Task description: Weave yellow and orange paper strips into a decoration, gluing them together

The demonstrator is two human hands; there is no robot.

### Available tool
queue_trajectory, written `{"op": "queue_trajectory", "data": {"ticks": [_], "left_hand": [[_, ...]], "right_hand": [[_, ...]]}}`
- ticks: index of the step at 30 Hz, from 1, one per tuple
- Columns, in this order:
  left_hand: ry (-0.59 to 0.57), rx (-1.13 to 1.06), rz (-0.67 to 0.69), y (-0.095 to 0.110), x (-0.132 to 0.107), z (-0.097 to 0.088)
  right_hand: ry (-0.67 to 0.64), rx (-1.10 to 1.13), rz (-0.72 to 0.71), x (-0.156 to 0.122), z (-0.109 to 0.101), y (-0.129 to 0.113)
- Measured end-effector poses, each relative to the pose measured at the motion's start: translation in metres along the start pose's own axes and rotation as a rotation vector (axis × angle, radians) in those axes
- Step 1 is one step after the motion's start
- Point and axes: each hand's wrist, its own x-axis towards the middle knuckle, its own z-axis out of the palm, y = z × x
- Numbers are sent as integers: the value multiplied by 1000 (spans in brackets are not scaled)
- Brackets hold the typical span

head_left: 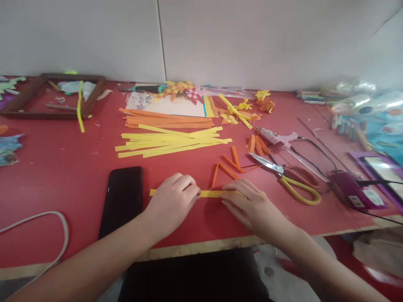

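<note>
A yellow paper strip (pixel 210 193) lies flat on the red table (pixel 63 167) near its front edge. My left hand (pixel 172 202) rests on the strip's left part with its fingers curled and pressed down on it. My right hand (pixel 248 203) presses the strip's right part, fingers together and laid along it. A short stretch of the strip shows between the two hands, and its left tip sticks out past my left hand. Just behind the strip lies a folded orange strip (pixel 231 164).
A black phone (pixel 122 199) lies left of my left hand. Scissors (pixel 288 178) with yellow handles, a glue gun (pixel 280 138) and a purple device (pixel 355 193) sit to the right. Piles of yellow strips (pixel 170 141) and orange strips (pixel 166 119) lie further back. A wooden frame (pixel 53 94) is far left.
</note>
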Motion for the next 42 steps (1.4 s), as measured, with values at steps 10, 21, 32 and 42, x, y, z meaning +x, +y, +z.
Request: {"op": "queue_trajectory", "data": {"ticks": [10, 21, 32, 42], "left_hand": [[49, -84, 14, 1, -1, 2], [53, -52, 30, 4, 0, 1], [8, -133, -104, 5, 0, -1], [-196, -108, -287, -4, 4, -25]], "right_hand": [[-188, -17, -42, 21, -15, -10], [-145, 72, 65, 16, -7, -8], [-169, -18, 364, 1, -15, 11], [-192, -8, 568, -27, -25, 38]]}}
